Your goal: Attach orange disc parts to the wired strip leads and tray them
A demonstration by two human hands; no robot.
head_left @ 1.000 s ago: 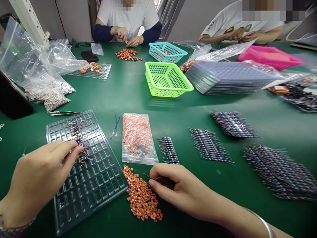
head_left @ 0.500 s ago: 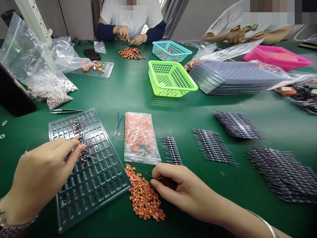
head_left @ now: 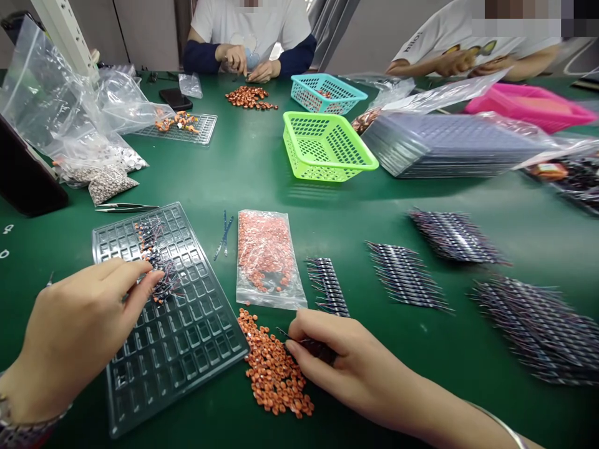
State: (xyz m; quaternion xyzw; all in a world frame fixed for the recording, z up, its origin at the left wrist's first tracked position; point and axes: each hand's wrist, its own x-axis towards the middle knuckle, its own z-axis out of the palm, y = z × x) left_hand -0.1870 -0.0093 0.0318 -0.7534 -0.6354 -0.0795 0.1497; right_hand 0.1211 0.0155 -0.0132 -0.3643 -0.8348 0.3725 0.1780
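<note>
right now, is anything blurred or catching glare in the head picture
All in the head view: pink basket and stacked trays at right look smeared; pale glare spreads over the green table there; the clear bag of orange pieces shows bright reflections; the loose orange pile beside the right hand looks sharper.

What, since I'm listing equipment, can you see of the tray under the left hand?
The tray looks like clear plastic, with rows of small rectangular pockets. It lies flat on the green table. Small wired parts, some orange, lie toward its far end. The left hand hides part of it; contact is unclear. Orange pieces lie by its right corner.
</note>
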